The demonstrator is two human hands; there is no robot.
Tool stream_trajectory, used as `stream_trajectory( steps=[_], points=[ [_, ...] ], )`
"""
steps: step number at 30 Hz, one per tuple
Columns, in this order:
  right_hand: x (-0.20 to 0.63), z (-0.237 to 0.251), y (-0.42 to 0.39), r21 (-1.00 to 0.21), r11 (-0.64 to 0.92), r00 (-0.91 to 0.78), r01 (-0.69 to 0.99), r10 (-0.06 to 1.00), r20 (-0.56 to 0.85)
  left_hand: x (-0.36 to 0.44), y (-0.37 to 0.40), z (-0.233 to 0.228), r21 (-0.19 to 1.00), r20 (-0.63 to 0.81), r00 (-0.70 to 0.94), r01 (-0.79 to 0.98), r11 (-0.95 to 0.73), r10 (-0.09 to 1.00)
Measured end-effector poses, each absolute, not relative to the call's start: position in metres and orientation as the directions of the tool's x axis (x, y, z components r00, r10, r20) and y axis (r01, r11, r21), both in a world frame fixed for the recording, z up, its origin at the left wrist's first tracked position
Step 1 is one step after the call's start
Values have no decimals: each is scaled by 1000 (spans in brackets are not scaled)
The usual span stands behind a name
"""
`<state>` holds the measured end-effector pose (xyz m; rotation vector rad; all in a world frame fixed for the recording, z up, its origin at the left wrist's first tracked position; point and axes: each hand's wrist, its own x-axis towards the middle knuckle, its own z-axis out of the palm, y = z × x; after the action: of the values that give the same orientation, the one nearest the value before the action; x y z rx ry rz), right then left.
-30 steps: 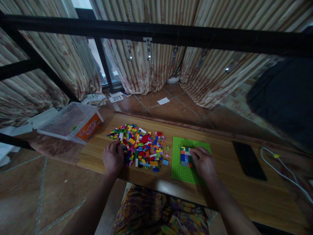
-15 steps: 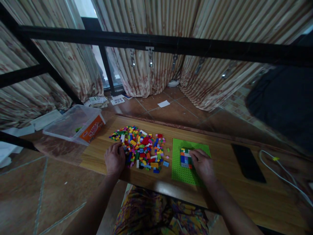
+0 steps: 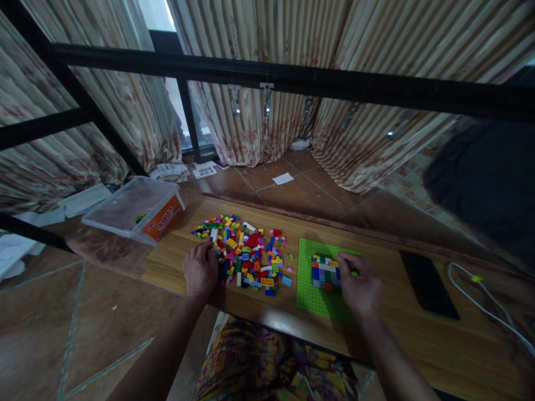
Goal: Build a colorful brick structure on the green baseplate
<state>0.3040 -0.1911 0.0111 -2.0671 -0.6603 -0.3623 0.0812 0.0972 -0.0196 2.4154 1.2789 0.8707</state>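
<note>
- A person's left hand rests palm down on the wooden counter, its fingers curled loosely at the 9 o'clock edge of a heap of loose coloured bricks; whether they pinch a brick cannot be told.
- The right hand lies on the green baseplate, fingers bent and touching the 3 o'clock side of a small block of joined bricks; whether they hold anything cannot be told.
- The joined block sits on the baseplate's far half, with bare green studs open toward 6 o'clock and 9 o'clock.
- The baseplate lies just beside the brick heap, a narrow strip of bare counter between them, and its near edge stops short of the counter's front lip.
- A clear plastic tub with an orange label overhangs the counter's corner at 10 o'clock from the heap.
- A dark phone lies flat at 3 o'clock from the baseplate, well apart from it, with a white cable beyond.
- Open wood runs along the front edge between the right forearm and the phone.
- A black metal bar crosses above, before striped curtains.
</note>
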Motion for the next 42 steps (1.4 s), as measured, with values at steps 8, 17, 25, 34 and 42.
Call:
stream_trajectory(
  steps=[8,17,25,34,42],
  points=[
    [288,21,-141,-666,-368,727,649,558,400,80,96,-20,497,363,439,655,-569,822],
    [291,16,-87,-575,-352,590,739,750,299,79,96,-22,506,362,438,649,-569,823],
    [269,16,-49,-519,-265,433,812,871,233,80,94,-21,521,363,426,645,-559,829],
    [266,13,-41,-394,-325,395,859,912,108,79,93,-21,532,355,425,640,-554,832],
    [270,21,-48,-411,-351,420,842,903,89,80,92,-21,532,343,419,651,-541,841]
  ],
)
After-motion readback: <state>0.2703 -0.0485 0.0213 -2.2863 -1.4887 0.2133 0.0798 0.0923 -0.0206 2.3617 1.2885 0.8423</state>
